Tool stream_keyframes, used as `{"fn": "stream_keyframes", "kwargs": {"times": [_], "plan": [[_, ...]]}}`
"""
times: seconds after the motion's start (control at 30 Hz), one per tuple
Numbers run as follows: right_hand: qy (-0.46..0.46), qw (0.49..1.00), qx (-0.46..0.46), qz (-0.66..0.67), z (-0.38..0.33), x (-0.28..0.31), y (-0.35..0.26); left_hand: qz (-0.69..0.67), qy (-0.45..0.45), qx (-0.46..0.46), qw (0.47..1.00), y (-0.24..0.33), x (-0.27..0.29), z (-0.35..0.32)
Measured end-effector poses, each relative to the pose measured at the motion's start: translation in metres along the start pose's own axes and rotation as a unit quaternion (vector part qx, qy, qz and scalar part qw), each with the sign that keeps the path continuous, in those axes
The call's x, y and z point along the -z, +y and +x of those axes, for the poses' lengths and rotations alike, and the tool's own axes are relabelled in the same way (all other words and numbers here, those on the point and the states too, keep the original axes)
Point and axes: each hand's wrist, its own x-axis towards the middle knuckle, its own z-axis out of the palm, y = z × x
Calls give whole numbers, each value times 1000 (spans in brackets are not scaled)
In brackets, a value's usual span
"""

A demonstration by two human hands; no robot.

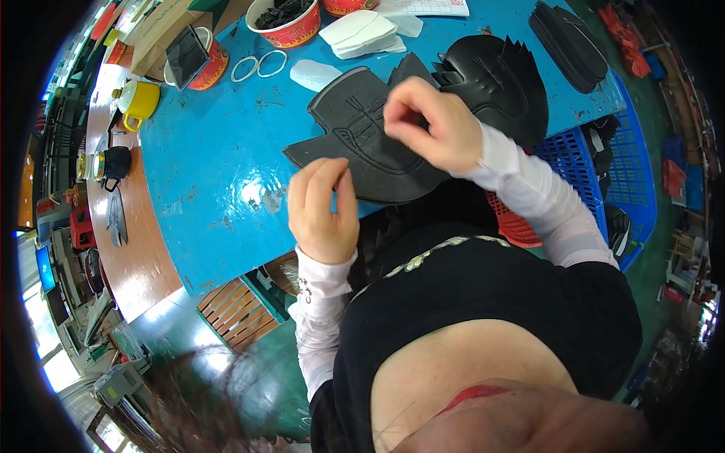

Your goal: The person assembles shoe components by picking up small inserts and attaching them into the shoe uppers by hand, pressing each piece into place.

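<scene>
A black stitched shoe upper point(370, 143) lies flat on the blue table point(196, 174) in front of me, with a notched far edge. My left hand point(325, 208) is at its near left edge, thumb and fingers pinched together. My right hand point(438, 124) hovers over its right part with thumb and forefinger curled into a pinch. Whatever either pinch holds, if anything, is too small or hidden to name. Just beyond my right hand rests a pile of black shoe uppers point(498, 83), overlapping one another with toothed edges.
Farther back stand a tub of black pieces point(291, 30), a tub with a phone leaning on it point(215, 64), white pads point(359, 34) and white rings point(244, 69). Black flat pieces point(570, 45) are stacked far right. A blue basket point(630, 158) sits beside the table; a yellow mug point(140, 102) stands left.
</scene>
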Motion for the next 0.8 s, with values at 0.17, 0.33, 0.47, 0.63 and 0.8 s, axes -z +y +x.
{"fn": "stream_keyframes", "kwargs": {"times": [0.17, 0.33, 0.47, 0.63, 0.8], "plan": [[-46, 945, 221, -237, 41, -4, 37, 58, -29, -9, 998, -9, -3, 1], [-63, 935, 237, -255, 50, -7, 36, 60, -61, -8, 996, -9, -1, 5], [-64, 938, 234, -248, 49, -6, 33, 72, -90, 0, 993, -8, -1, 14], [-81, 951, 208, -216, 49, -4, 34, 128, -102, -28, 986, -13, -6, 27], [-64, 934, 245, -252, 48, -5, 33, 125, -97, -40, 987, -16, -11, 25]]}}
